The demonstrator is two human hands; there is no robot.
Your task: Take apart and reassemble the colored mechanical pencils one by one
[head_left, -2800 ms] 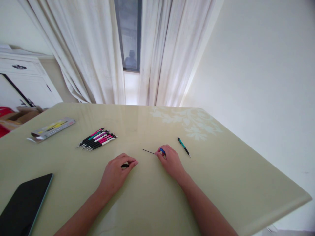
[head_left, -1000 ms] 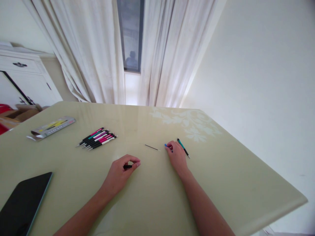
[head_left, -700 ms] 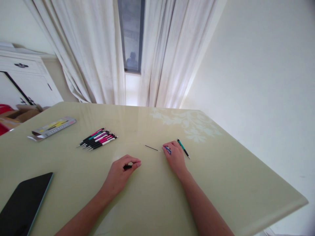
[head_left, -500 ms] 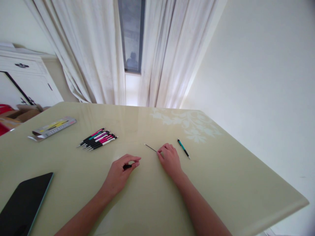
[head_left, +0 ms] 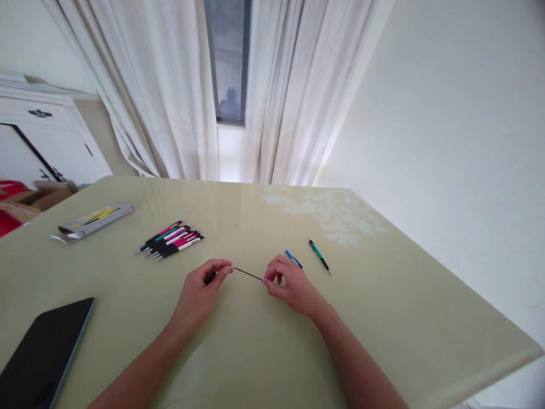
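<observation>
My left hand point(head_left: 200, 292) is closed in a pinch round a small black pen piece point(head_left: 210, 278), held just above the table. My right hand point(head_left: 289, 287) pinches one end of a thin dark refill rod point(head_left: 248, 274), whose other end reaches the fingertips of my left hand. A blue pen part point(head_left: 293, 259) lies on the pale green table point(head_left: 255, 352) just beyond my right hand. A little farther right lies a teal and black pen point(head_left: 319, 256).
A bundle of several pink, teal, white and black pens point(head_left: 170, 240) lies at left centre. A flat grey pen box point(head_left: 92, 219) sits further left. A dark tablet point(head_left: 40, 355) lies at the near left corner. Curtains, a window and a white cabinet stand beyond the table.
My right hand put the blue pen part down by the teal pen, picked up the thin rod and brought it left to my left hand, which rose slightly with the black piece.
</observation>
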